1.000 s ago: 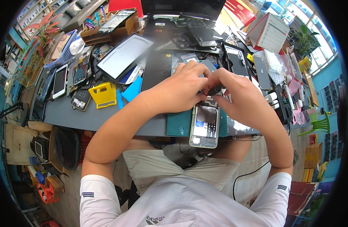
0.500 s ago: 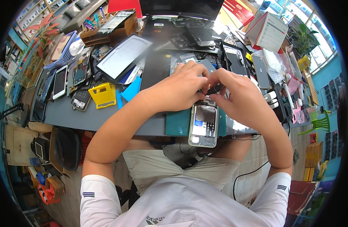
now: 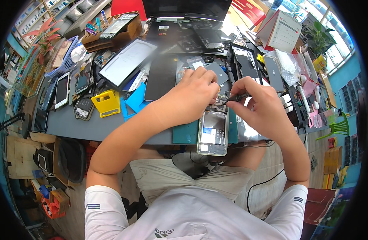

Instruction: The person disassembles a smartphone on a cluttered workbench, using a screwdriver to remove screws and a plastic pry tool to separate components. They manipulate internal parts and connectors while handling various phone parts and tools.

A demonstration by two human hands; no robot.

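Note:
An opened phone [image 3: 213, 134] with its inner parts bared lies on a teal mat [image 3: 185, 134], its lower end reaching past the table's front edge. My left hand [image 3: 194, 94] is at the phone's upper left, fingers curled and closed; whatever is between the fingertips is hidden. In my right hand [image 3: 258, 102], thumb and fingers pinch a dark pen-like tool [image 3: 239, 97]. Its thin tip points left at the phone's upper part, and I cannot tell whether it touches.
Left of my arms lie a yellow phone stand [image 3: 106, 105], a white phone [image 3: 62, 90] and a white-faced panel [image 3: 128, 63]. Dismantled phones crowd the back of the table. White plugs [image 3: 287, 102] and a desk calendar [image 3: 283, 31] stand at right.
My hands have drawn apart, the right one moving right with the tool. The phone's upper part has come into view between them.

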